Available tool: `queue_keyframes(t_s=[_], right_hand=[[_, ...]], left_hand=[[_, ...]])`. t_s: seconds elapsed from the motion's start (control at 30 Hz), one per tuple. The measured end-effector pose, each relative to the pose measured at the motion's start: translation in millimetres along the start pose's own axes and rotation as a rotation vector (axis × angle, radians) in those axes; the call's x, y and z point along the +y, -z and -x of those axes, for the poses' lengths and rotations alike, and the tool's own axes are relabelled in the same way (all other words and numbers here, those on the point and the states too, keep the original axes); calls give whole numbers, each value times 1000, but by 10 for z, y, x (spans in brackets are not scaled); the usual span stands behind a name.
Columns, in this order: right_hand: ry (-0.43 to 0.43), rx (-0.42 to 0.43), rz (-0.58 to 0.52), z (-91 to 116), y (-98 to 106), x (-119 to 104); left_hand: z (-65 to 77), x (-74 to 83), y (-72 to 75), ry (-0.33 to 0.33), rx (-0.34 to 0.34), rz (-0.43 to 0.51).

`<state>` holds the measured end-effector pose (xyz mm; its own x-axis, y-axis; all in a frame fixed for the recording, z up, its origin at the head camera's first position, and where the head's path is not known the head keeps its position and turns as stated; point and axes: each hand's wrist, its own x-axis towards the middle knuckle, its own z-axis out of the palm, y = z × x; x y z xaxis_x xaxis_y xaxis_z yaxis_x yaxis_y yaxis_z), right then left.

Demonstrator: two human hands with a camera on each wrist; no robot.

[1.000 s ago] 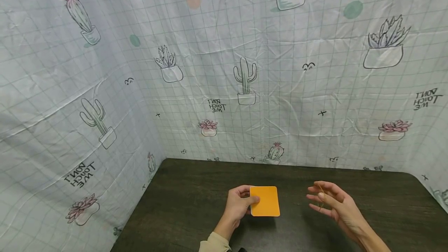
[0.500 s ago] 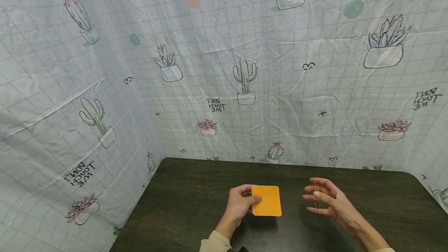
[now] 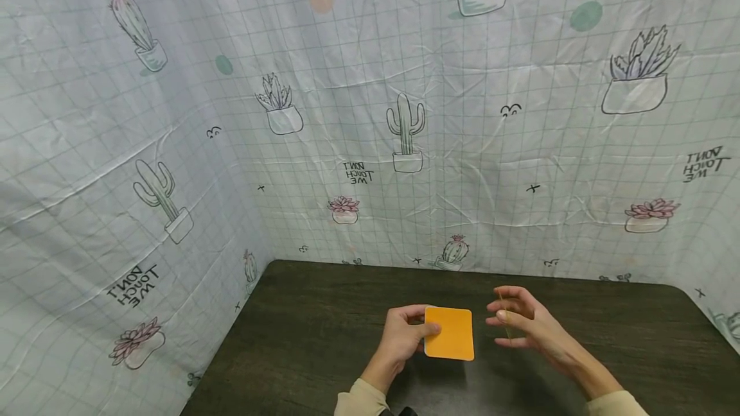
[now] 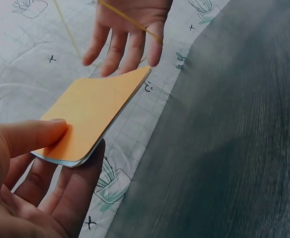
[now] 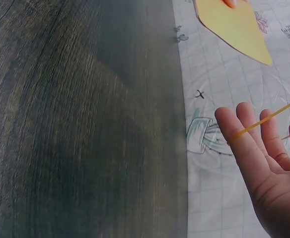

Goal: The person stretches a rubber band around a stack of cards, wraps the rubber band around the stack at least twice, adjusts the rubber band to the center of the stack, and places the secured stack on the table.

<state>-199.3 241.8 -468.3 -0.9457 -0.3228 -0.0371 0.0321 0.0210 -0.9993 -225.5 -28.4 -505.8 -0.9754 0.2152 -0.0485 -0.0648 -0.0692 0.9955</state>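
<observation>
My left hand [image 3: 399, 342] pinches a thin stack of orange cards [image 3: 453, 339] with rounded corners, thumb on top and fingers beneath. Pale layers show under the orange face at the near corner in the left wrist view. To its right, my right hand [image 3: 534, 326] faces the cards with spread, fairly straight fingers. A yellow rubber band [image 5: 264, 120] is stretched around those fingers. A gap separates the right fingertips from the cards' edge in the head view. Both hands are raised above the dark table.
The dark wood-grain table [image 3: 312, 320] lies under both hands, its far edge against a hanging white cloth [image 3: 347, 127] printed with cacti and a grid. The cloth also closes off the left and right sides.
My right hand has moved left with the rubber band, towards the cards. The left hand has shifted slightly right, still pinching the orange cards, so the gap between them is smaller.
</observation>
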Motion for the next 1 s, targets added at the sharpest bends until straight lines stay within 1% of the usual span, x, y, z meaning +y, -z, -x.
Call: queue_keyframes(t_s=[0.13, 0.3, 0.53, 0.8, 1.0], right_hand=[[-16, -13, 29, -45, -73, -40], [-29, -19, 35, -91, -160, -81], [-33, -13, 55, -158, -269, -98], [-56, -25, 67, -212, -374, -36], [-62, -38, 67, -219, -457, 16]], left_hand=[[3, 19, -42, -13, -11, -4], [-3, 38, -82, -17, -25, 0], [-10, 79, -110, -24, -61, 43], [0, 106, -113, -21, -44, 34], [0, 122, -111, -42, -32, 38]])
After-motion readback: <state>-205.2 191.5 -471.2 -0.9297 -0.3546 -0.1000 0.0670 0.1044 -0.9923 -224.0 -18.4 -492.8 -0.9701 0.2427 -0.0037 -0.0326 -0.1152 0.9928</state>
